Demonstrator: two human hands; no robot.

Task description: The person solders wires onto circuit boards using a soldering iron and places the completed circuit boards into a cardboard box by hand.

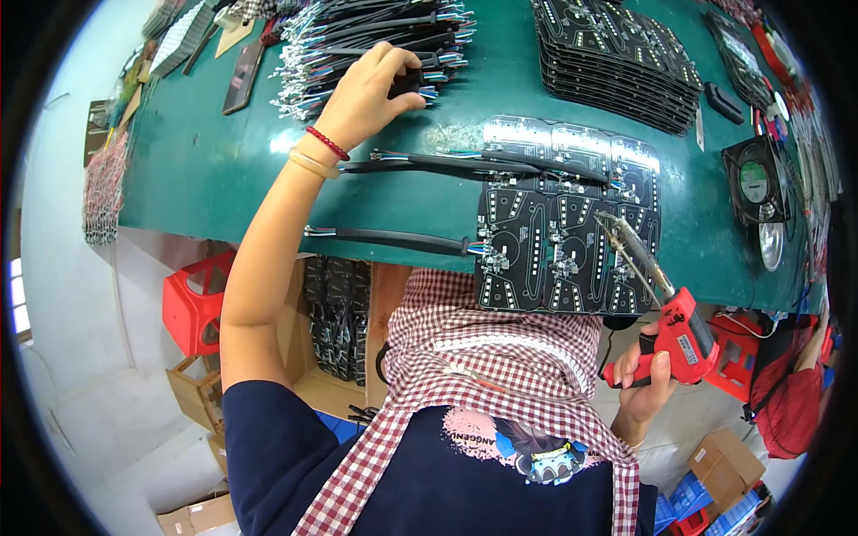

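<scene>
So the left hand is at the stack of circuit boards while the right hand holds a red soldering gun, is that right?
Not quite: the head view shows the left hand at the pile of cables, not at the stack of circuit boards. The right hand does hold a red soldering gun.
</scene>
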